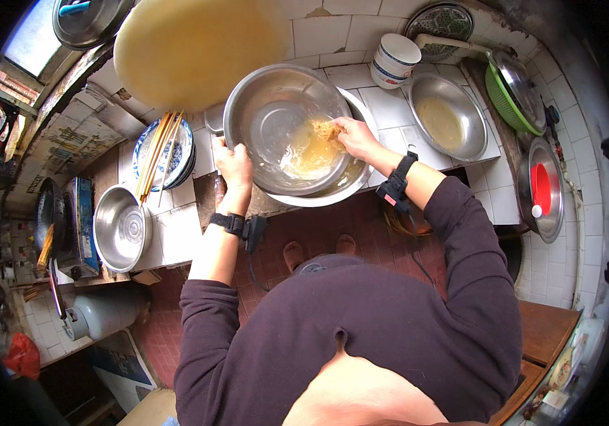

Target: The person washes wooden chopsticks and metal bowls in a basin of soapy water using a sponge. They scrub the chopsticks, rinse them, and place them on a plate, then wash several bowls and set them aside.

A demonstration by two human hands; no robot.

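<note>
My left hand grips the left rim of a wide stainless steel basin. The basin is tilted, with cloudy yellowish water pooled in its lower right side. Inside it, my right hand holds a tan fibrous scrubber, probably loofah, near the right wall just above the water. Beneath is a larger, pale-rimmed basin, mostly hidden, with liquid showing at its right side. Both wrists wear black straps with small devices and cables.
Patterned plates with chopsticks across them and a steel bowl stand left. On the right are stacked bowls and a steel basin of cloudy liquid. A blurred yellowish round object looms above. A gas cylinder stands lower left.
</note>
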